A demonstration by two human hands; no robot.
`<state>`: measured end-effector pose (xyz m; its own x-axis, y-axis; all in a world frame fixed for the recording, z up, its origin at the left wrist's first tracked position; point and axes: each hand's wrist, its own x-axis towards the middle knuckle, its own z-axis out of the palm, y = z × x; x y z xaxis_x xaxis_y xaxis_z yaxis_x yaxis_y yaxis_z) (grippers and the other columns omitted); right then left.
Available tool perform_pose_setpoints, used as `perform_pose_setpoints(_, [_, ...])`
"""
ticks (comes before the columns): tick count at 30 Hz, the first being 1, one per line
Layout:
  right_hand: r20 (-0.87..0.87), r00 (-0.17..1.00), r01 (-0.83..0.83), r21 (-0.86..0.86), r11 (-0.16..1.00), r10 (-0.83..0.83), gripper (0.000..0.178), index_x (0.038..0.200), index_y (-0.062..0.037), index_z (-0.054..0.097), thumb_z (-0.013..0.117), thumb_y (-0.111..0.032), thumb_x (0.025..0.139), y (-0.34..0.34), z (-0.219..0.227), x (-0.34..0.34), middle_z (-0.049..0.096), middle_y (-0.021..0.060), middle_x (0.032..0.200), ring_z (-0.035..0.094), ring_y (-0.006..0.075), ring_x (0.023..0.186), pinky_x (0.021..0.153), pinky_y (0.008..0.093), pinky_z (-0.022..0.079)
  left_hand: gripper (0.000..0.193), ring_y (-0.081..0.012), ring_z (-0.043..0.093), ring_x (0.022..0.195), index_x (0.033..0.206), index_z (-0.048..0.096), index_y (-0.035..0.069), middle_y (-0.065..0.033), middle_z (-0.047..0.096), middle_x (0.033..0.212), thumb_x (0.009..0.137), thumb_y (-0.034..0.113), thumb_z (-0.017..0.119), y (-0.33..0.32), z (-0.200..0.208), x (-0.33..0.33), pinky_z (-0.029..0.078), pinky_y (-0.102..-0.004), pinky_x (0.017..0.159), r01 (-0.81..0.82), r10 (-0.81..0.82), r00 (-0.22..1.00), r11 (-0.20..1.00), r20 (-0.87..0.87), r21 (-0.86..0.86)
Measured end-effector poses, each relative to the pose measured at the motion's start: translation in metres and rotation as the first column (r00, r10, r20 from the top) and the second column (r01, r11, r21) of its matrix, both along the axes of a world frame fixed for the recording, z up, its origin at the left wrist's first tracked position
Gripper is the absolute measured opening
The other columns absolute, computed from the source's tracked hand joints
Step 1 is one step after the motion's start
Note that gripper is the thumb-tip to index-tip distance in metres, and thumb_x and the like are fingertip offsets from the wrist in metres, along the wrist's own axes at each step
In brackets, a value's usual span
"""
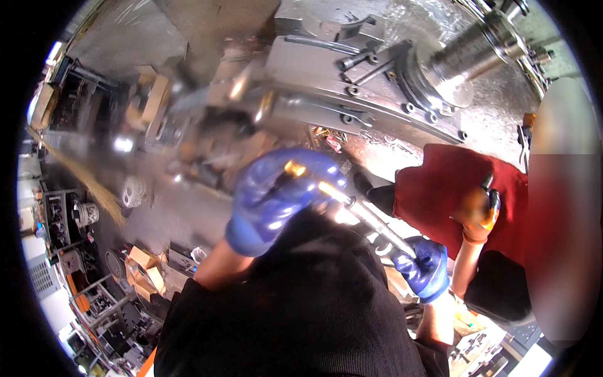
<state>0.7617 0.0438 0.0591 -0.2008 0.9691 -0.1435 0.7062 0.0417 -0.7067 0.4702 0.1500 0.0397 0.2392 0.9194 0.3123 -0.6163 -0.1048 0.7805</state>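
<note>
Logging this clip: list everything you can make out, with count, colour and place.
rod: 1, silver with golden tip, in the right grip
small piece: 1, golden, in the left grip
metal table: 1, grey, upper right
cylinder: 1, silver, upper right
wrench: 1, grey, top centre
bolts: several, dark, on the metal table
broom: 1, tan, left
cardboard boxes: at least 2, brown, left
shelves: several, dark, far left
co-worker: at least 1, red, right
co-worker's glove: 1, orange and black, right
garment: 1, black, lower centre
left grip: 1, blue glove, centre
right grip: 1, blue glove, right of centre
</note>
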Motion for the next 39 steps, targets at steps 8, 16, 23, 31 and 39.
perform_pose_setpoints(8, [-0.013,0.978,0.201,-0.164,0.966,-0.206,0.048,0.09,-0.0023,0.069,0.07,-0.05,0.087,-0.04,-0.003,0.023,0.066,0.0132,0.067,0.066,0.0286,0.062,0.06,0.0391,0.05,0.015,-0.0159,0.064,0.075,0.109,0.065,-0.003,-0.0133,0.071,0.097,0.099,0.006,0.058,0.008,0.017,0.045,0.049,-0.0269,0.065,0.125,-0.167,0.965,0.971,-0.201,-0.204])
perform_pose_setpoints(16, [-0.215,0.876,0.388,-0.221,0.895,-0.432,0.05,0.085,-0.0014,0.069,0.069,-0.051,0.089,-0.083,-0.027,0.034,0.062,0.0117,0.065,0.061,0.0206,0.059,0.057,0.0366,0.048,0.012,-0.0108,0.063,0.075,0.107,0.065,0.0,-0.009,0.07,0.092,0.099,0.007,0.059,0.008,0.018,0.103,0.049,-0.0252,0.063,0.183,-0.301,0.906,0.912,-0.298,-0.366])
perform_pose_setpoints(23, [-0.291,0.751,0.469,-0.397,0.789,-0.593,0.052,0.084,-0.0018,0.067,0.065,-0.054,0.092,-0.107,-0.016,0.034,0.056,0.006,0.062,0.055,0.0136,0.061,0.057,0.0329,0.046,0.026,-0.018,0.068,0.094,0.11,0.064,0.001,-0.011,0.071,0.1,0.1,0.025,0.063,0.01,-0.006,0.133,0.054,-0.0316,0.084,0.39,-0.505,0.795,0.85,-0.337,-0.353])
perform_pose_setpoints(31, [-0.12,0.721,0.65,-0.225,0.726,-0.683,0.051,0.08,-0.0011,0.066,0.061,-0.05,0.093,-0.112,-0.018,0.026,0.057,0.0108,0.061,0.055,0.0222,0.056,0.057,0.0367,0.045,0.029,-0.0165,0.067,0.096,0.109,0.064,0.002,-0.0083,0.071,0.1,0.101,0.029,0.061,0.019,-0.025,0.167,0.053,-0.0307,0.086,0.516,-0.597,0.789,0.772,-0.144,-0.371])
perform_pose_setpoints(39, [-0.18,0.687,0.65,-0.281,0.706,-0.704,0.047,0.073,-0.001,0.059,0.058,-0.042,0.094,-0.105,-0.007,0.032,0.048,0.0095,0.056,0.044,0.0169,0.055,0.054,0.0384,0.04,0.027,-0.0192,0.069,0.096,0.109,0.064,0.001,-0.0095,0.071,0.1,0.102,0.026,0.059,0.025,-0.011,0.188,0.054,-0.0328,0.089,0.52,-0.599,0.795,0.754,-0.095,-0.401])
